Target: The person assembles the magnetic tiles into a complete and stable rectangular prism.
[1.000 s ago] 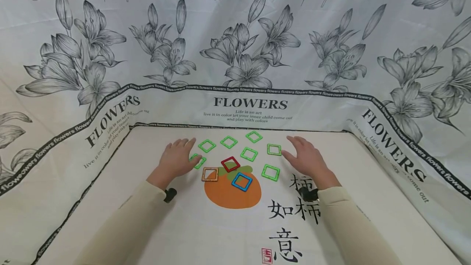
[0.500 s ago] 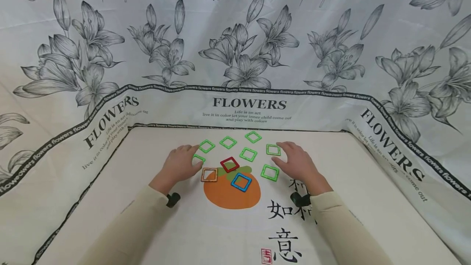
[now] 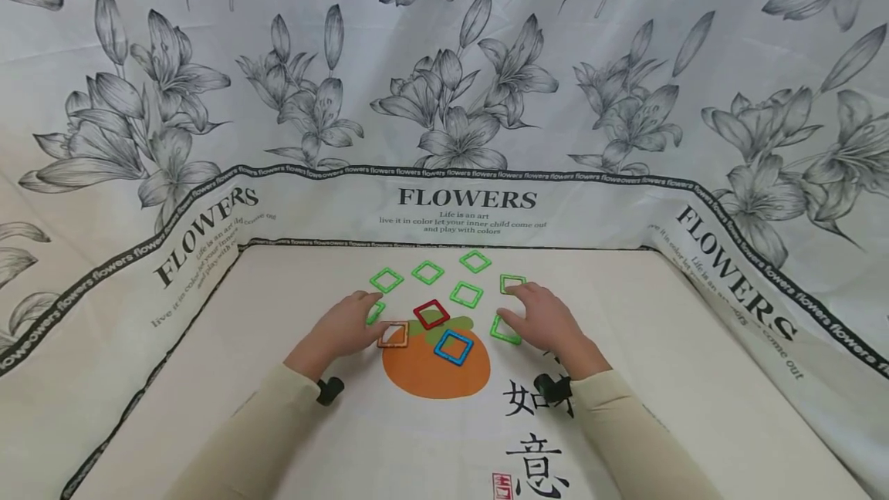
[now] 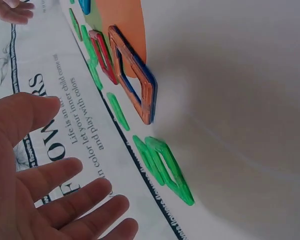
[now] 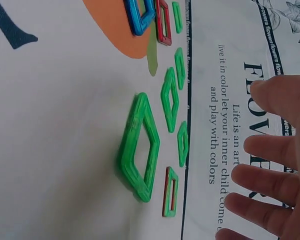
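My left hand (image 3: pixel 340 334), fingers relaxed, hovers just left of the square magnetic tiles. Nearest it are a green tile (image 3: pixel 377 314), partly hidden behind the fingers, and an orange tile (image 3: pixel 394 346). Blue shows beneath the orange tile (image 4: pixel 149 95) in the left wrist view. My right hand (image 3: pixel 549 324) reaches in opposite, its fingers overlapping one green tile (image 3: pixel 503 285) and its thumb overlapping another (image 3: pixel 495 328). Both wrist views show spread fingers with nothing held. Between the hands lie a red tile (image 3: pixel 441 322) and a blue tile (image 3: pixel 447 357).
Several more green tiles lie toward the back, such as one green tile (image 3: pixel 454 295). The white tabletop cloth (image 3: pixel 389 446) bears a printed orange persimmon (image 3: pixel 430 384) and black characters (image 3: pixel 538 465). Flower-printed fabric (image 3: pixel 465 207) rises behind and at both sides.
Both hands have moved inward and lower toward the tiles, the right hand now over the right-hand green ones. The tiles have stayed where they lay; the head view shifts slightly.
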The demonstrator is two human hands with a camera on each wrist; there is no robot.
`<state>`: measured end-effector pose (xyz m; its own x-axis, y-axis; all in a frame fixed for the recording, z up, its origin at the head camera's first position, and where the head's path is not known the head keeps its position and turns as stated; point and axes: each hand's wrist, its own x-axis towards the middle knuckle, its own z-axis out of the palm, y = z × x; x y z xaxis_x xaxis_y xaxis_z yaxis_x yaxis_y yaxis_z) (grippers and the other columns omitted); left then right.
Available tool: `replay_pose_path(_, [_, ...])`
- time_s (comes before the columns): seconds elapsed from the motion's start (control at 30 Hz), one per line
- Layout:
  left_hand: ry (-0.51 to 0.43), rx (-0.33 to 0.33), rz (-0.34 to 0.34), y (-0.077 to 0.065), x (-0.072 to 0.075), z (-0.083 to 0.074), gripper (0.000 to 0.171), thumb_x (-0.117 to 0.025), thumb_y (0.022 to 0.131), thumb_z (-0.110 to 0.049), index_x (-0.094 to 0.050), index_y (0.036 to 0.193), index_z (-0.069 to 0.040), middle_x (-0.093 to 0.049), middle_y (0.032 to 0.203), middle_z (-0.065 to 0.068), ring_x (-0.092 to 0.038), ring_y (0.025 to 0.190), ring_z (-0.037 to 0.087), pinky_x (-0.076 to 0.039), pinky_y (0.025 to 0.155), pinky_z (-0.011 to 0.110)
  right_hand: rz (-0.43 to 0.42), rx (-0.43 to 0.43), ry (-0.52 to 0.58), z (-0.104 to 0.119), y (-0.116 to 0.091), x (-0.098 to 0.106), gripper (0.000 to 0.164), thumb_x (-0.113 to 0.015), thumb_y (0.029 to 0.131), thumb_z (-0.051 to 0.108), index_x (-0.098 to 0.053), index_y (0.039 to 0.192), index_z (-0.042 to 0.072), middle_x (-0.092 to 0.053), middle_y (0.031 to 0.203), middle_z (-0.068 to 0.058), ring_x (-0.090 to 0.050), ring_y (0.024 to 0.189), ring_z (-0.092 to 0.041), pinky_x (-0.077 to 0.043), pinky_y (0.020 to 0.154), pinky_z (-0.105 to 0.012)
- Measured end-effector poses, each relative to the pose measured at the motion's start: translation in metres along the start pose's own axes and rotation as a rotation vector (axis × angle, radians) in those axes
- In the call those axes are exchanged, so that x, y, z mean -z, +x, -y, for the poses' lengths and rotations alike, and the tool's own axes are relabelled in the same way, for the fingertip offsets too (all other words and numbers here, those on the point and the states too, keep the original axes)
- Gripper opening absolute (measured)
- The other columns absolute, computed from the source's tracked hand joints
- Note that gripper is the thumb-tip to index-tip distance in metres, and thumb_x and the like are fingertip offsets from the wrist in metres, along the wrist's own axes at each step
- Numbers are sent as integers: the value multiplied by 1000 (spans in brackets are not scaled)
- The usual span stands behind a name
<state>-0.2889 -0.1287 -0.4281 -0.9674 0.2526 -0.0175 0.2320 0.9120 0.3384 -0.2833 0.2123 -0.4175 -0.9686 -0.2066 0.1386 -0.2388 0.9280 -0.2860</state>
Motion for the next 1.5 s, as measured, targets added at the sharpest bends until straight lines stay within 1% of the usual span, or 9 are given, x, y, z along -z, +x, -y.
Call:
replay_pose_path(0.2, [-4,-24,23,2,-5,-1,60,-60,92,-39,-46,143,-10,-47,145,14,-46,133,32,-40,109,49,25,5,-2,8,0,-6,53,-58,93,43,-57,134,9,-53,139,-16,-48,129,-36,-41,106,-54])
replay_pose_path(0.37, [23,-41,49,3,-11,-3,60,-62,91,-38,-47,142,-11,-49,144,12,-47,132,30,-42,108,47,45,21,19,15,1,-10,50,-59,93,41,-59,131,9,-54,138,-15,-49,129,-36,-42,106,-53])
replay_pose_path(0.6, [34,-97,55,7,-15,-6,57,-62,90,-34,-51,139,-8,-52,141,11,-48,130,29,-42,109,45,58,24,37,22,2,-16,49,-60,93,42,-60,131,11,-54,138,-13,-47,131,-34,-40,108,-51])
replay_pose_path(0.67, [33,-102,63,8,-17,-7,57,-63,90,-33,-51,139,-7,-53,140,11,-49,130,29,-42,109,45,58,36,29,23,2,-17,49,-60,93,42,-60,130,11,-55,137,-13,-48,130,-34,-41,108,-51])
replay_pose_path(0.9, [23,-82,107,10,-21,-11,57,-64,90,-34,-51,139,-9,-54,139,11,-48,129,29,-43,108,45,62,57,20,30,3,-20,47,-61,92,41,-62,128,11,-59,131,-11,-53,124,-31,-45,105,-48])
replay_pose_path(1.03, [41,-100,114,11,-22,-13,55,-65,90,-32,-53,138,-7,-55,137,11,-49,128,29,-43,108,45,84,55,26,35,3,-25,47,-62,92,41,-63,127,11,-60,129,-10,-55,120,-29,-46,103,-46])
replay_pose_path(1.3, [60,-102,150,12,-26,-14,57,-66,90,-34,-52,138,-7,-56,138,10,-49,130,29,-42,109,44,108,66,57,43,1,-32,46,-61,92,41,-63,128,11,-59,129,-9,-55,119,-26,-46,103,-44])
replay_pose_path(1.4, [64,-103,159,12,-29,-14,58,-67,90,-35,-52,138,-7,-56,138,10,-49,130,28,-43,109,43,118,79,44,46,1,-34,46,-63,91,40,-64,126,10,-60,127,-9,-57,115,-25,-48,101,-43])
replay_pose_path(1.5, [77,-118,166,13,-31,-13,58,-67,90,-35,-53,137,-6,-56,137,10,-51,127,28,-44,108,43,134,110,23,48,0,-36,47,-67,89,38,-64,124,8,-61,123,-9,-58,111,-25,-50,98,-43])
